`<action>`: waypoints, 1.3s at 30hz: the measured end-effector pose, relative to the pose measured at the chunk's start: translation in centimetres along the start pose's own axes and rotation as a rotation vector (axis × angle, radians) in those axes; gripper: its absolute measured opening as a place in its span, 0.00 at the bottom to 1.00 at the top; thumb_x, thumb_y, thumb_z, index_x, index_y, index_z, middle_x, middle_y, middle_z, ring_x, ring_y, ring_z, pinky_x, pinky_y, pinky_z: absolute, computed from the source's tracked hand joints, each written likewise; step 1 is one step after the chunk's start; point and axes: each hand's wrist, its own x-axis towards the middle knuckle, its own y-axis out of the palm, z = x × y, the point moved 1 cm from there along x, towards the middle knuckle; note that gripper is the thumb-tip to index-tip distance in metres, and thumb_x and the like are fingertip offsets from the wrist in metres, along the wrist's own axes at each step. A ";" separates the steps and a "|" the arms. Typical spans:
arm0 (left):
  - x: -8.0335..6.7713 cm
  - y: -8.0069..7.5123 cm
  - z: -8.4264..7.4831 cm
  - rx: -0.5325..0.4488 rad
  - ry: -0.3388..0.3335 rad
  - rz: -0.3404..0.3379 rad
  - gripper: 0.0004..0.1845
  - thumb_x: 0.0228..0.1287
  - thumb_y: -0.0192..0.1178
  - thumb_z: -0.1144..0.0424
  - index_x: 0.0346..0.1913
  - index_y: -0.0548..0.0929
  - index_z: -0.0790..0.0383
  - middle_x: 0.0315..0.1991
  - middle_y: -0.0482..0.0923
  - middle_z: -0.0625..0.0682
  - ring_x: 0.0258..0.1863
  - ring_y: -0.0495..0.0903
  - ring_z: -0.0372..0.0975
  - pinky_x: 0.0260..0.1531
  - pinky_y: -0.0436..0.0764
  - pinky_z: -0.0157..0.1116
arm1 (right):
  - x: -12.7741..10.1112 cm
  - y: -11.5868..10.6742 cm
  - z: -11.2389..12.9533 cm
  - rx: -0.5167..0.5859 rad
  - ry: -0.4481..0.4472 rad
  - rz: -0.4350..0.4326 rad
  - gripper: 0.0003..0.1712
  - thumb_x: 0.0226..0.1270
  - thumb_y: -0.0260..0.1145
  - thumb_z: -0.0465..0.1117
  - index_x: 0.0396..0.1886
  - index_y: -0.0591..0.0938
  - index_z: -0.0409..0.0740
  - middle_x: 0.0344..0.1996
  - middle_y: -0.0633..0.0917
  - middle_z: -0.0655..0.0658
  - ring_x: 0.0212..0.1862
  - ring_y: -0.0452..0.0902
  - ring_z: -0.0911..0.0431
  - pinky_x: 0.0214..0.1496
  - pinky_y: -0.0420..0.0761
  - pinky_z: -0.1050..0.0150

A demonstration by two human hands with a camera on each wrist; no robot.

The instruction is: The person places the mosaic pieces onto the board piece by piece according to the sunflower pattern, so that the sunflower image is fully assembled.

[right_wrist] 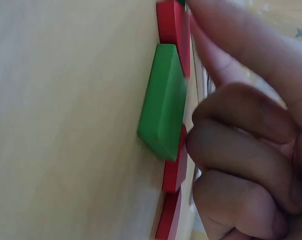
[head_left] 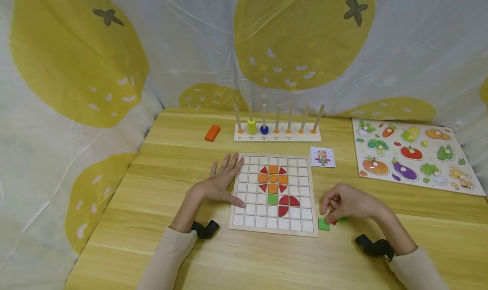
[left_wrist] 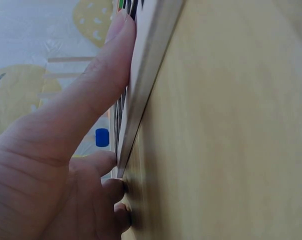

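Most of the grid board [head_left: 309, 205] is bare white cells; only a small cluster near its middle is filled. Table [head_left: 160, 179] carries everything.

On the board: an orange-and-red flower head [head_left: 273, 178] in the upper middle rows, one green square [head_left: 272, 199] directly below it as stem, and red curved pieces [head_left: 286, 204] just right of and below that square, reading as a leaf. My judgement: head done, stem started, one leaf side in; the cells left of the stem and the bottom rows are not yet filled.

Pattern card [head_left: 323, 157] lies just past the board's far right corner, too small to read in detail.

Left hand [head_left: 220, 183] lies flat with fingers straight, palm on the table at the board's left edge, thumb [left_wrist: 98, 85] pressed along that edge. Holds nothing.

Right hand [head_left: 348, 203] sits just off the board's near right corner, fingers curled over loose pieces. Whether it grips one, cannot tell: the fingertips are hidden.

Loose green piece [head_left: 323, 224] lies on the table beside that corner, touching the fingers; the right wrist view shows red pieces [right_wrist: 175, 165] against it.
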 end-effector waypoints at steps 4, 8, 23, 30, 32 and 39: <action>0.0 0.0 -0.1 -0.003 -0.001 0.000 0.71 0.43 0.69 0.32 0.77 0.30 0.52 0.77 0.18 0.53 0.77 0.20 0.51 0.71 0.27 0.62 | -0.1 -1.0 -0.4 -0.064 0.076 -0.170 0.11 0.52 0.76 0.48 0.32 0.87 0.50 0.18 0.74 0.51 0.20 0.63 0.64 0.20 0.63 0.72; 0.0 0.0 -0.1 -0.006 -0.001 -0.001 0.71 0.43 0.69 0.32 0.77 0.30 0.52 0.77 0.18 0.53 0.77 0.20 0.51 0.71 0.27 0.62 | -0.2 -1.4 -0.5 -0.067 0.085 -0.209 0.14 0.50 0.77 0.49 0.35 0.87 0.49 0.18 0.72 0.50 0.21 0.62 0.64 0.20 0.61 0.70; 0.1 0.0 0.0 0.001 -0.012 -0.005 0.71 0.42 0.69 0.31 0.77 0.31 0.52 0.78 0.19 0.52 0.77 0.20 0.50 0.71 0.28 0.62 | -0.6 -1.8 -0.2 -0.138 0.125 -0.287 0.16 0.50 0.77 0.43 0.39 0.84 0.45 0.16 0.67 0.52 0.20 0.61 0.63 0.21 0.63 0.69; 0.1 0.0 0.0 0.005 -0.010 -0.006 0.71 0.41 0.69 0.30 0.77 0.31 0.51 0.78 0.18 0.52 0.77 0.20 0.50 0.71 0.28 0.62 | -0.5 -1.7 0.2 -0.204 0.124 -0.339 0.14 0.54 0.75 0.43 0.38 0.83 0.44 0.17 0.69 0.52 0.20 0.62 0.63 0.21 0.63 0.69; 0.1 0.0 0.0 -0.001 -0.007 -0.007 0.71 0.41 0.69 0.30 0.77 0.31 0.51 0.78 0.19 0.52 0.77 0.20 0.50 0.71 0.28 0.62 | -0.3 -1.3 0.8 -0.213 0.111 -0.378 0.13 0.54 0.75 0.43 0.39 0.84 0.45 0.16 0.69 0.51 0.19 0.61 0.64 0.20 0.62 0.70; 0.1 0.0 0.0 -0.010 -0.010 0.003 0.71 0.41 0.69 0.31 0.77 0.30 0.51 0.77 0.17 0.51 0.77 0.19 0.50 0.71 0.27 0.61 | 2.2 3.5 5.0 -0.183 0.043 -0.333 0.14 0.50 0.77 0.42 0.37 0.85 0.48 0.14 0.67 0.54 0.19 0.59 0.64 0.21 0.59 0.72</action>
